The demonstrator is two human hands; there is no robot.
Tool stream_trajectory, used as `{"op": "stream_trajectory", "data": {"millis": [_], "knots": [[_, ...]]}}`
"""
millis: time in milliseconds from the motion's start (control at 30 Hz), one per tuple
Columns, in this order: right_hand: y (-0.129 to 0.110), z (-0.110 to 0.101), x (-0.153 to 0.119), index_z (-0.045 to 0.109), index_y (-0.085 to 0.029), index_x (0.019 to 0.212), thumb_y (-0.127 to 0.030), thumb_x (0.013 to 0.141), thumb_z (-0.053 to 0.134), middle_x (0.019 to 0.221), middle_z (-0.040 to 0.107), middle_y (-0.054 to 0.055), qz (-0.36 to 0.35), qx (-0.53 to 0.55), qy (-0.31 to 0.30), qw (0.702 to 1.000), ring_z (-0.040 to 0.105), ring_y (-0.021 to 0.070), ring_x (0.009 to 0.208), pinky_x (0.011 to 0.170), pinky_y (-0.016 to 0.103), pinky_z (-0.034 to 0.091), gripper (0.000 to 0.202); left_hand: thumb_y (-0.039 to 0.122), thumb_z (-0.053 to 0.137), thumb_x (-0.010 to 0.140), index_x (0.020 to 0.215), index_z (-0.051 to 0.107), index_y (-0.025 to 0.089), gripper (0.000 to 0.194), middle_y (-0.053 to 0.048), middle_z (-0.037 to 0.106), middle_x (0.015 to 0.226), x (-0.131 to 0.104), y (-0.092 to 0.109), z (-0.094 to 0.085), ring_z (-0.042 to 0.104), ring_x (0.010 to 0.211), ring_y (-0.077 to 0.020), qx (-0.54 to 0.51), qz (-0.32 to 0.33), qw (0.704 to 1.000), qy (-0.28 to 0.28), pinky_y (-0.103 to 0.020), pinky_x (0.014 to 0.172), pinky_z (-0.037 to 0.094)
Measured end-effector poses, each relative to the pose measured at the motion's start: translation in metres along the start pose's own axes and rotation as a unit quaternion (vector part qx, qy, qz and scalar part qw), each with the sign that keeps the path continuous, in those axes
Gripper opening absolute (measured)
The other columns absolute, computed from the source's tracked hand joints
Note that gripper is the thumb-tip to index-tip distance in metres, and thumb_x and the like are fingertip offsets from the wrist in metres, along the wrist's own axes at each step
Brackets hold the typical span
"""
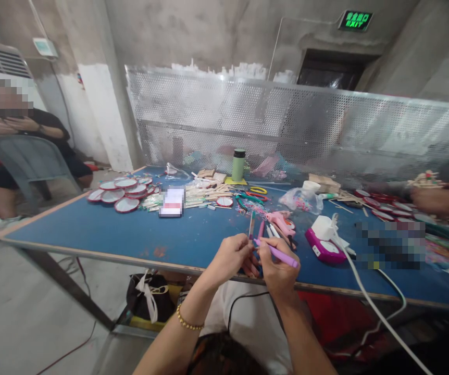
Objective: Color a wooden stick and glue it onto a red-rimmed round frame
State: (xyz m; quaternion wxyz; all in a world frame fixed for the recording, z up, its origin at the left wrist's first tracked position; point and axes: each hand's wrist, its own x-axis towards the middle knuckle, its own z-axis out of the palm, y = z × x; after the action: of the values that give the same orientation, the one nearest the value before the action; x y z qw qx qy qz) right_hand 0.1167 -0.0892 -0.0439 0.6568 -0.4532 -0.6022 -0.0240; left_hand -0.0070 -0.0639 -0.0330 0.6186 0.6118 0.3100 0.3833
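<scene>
My right hand (pixel 277 265) is closed round a purple marker pen (pixel 283 255), its tip pointing left toward my other hand. In my left hand (pixel 232 256) a thin wooden stick (pixel 252 225) with a coloured upper part is pinched upright. Both hands are close together over the front edge of the blue table (pixel 185 239). Just beyond them lie a pink marker (pixel 261 229), white pens (pixel 274 230) and a pink glue gun (pixel 282 223). Whether the pen tip touches the stick I cannot tell.
Left, several round red-rimmed discs (pixel 126 205) lie piled near a phone (pixel 172 202) and wooden sticks (pixel 209 197). A green bottle (pixel 238 165) stands behind. Right, a magenta power strip (pixel 324 247) trails a white cable (pixel 359 281). A co-worker's hand (pixel 439 200) holds a stick piece.
</scene>
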Motion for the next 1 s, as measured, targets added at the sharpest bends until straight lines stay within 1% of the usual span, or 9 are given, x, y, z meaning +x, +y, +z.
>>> {"op": "stream_trajectory", "data": {"millis": [267,533,667,833,1000], "knots": [[0.0002,0.0,0.0019,0.066,-0.018,0.074,-0.021,0.085,0.055,0.061,0.066,-0.001,-0.021,-0.008,-0.003,1.0,0.06,0.012,0.049,0.048,0.022,0.051,0.016,0.058,0.057,0.08,0.076,0.044,0.021,0.04,0.002,0.062,0.055,-0.001,0.0026,-0.0001,0.063,0.045,-0.0152,0.008,0.003,1.0,0.001,-0.023,0.042,0.048],[0.0013,-0.0001,-0.0005,0.066,-0.018,0.076,-0.025,0.086,0.055,0.064,0.068,0.001,0.006,-0.003,-0.003,1.0,0.06,0.0124,0.048,0.048,0.022,0.051,0.016,0.057,0.057,0.08,0.076,0.043,0.021,0.039,0.002,0.062,0.056,-0.0009,0.0012,-0.0003,0.063,0.046,-0.0159,0.002,-0.003,1.0,0.001,-0.024,0.043,0.048],[0.0012,0.0,0.0013,0.066,-0.018,0.077,-0.024,0.087,0.055,0.064,0.068,0.0,-0.011,-0.011,-0.003,1.0,0.06,0.0122,0.049,0.049,0.022,0.052,0.016,0.058,0.058,0.079,0.075,0.043,0.021,0.04,0.002,0.061,0.055,-0.0004,0.0003,-0.0004,0.063,0.046,-0.0157,0.005,-0.001,1.0,0.001,-0.024,0.042,0.048],[-0.0006,-0.0006,0.0034,0.065,-0.019,0.071,-0.023,0.085,0.054,0.059,0.066,-0.001,-0.03,-0.022,-0.002,0.999,0.06,0.0125,0.051,0.05,0.022,0.051,0.018,0.057,0.057,0.08,0.076,0.044,0.02,0.039,0.002,0.062,0.055,0.0002,0.0,-0.0004,0.063,0.046,-0.0155,0.006,0.001,1.0,-0.001,-0.022,0.041,0.048],[-0.0003,-0.001,0.0006,0.065,-0.019,0.074,-0.023,0.086,0.055,0.062,0.067,0.0,-0.006,-0.004,-0.003,1.0,0.06,0.0121,0.048,0.047,0.022,0.049,0.016,0.057,0.058,0.08,0.076,0.044,0.02,0.039,0.001,0.062,0.057,-0.0006,0.0013,-0.0003,0.063,0.046,-0.0156,0.001,0.001,1.0,-0.002,-0.023,0.042,0.048]]}}
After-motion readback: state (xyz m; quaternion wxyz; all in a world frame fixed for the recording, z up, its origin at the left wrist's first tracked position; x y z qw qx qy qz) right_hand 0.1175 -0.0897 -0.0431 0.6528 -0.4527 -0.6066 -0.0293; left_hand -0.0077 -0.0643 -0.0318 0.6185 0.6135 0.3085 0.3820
